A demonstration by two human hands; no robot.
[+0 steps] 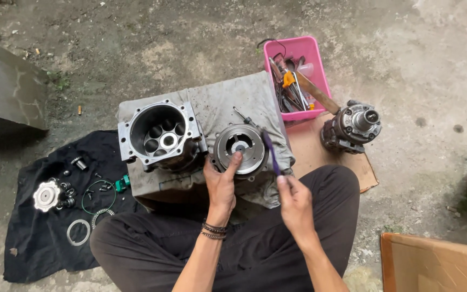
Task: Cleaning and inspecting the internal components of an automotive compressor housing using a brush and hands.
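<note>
Item in hand: round grey metal end plate (240,147) with a recessed centre and bolt holes round its rim, lying flat at mid-frame on a grey cloth-covered block (228,103). I see my left hand (221,184) resting on its lower edge, thumb pressed onto the plate face, fingers curled against the rim. My right hand (294,199), lower right of centre, is closed around a thin purple-handled brush (271,153) whose upper end reaches the plate's right rim.

Adjacent: square grey metal housing (159,132) with an open bore showing cylinder holes, just left of the plate. Slim screwdriver (242,116) above the plate. Pink plastic tray of tools (297,75), upper centre-right. Cylindrical shaft assembly (351,128) on brown cardboard (366,173), right. Black cloth (39,238), lower left, carrying a silver toothed disc (46,195), rings and small fittings.
</note>
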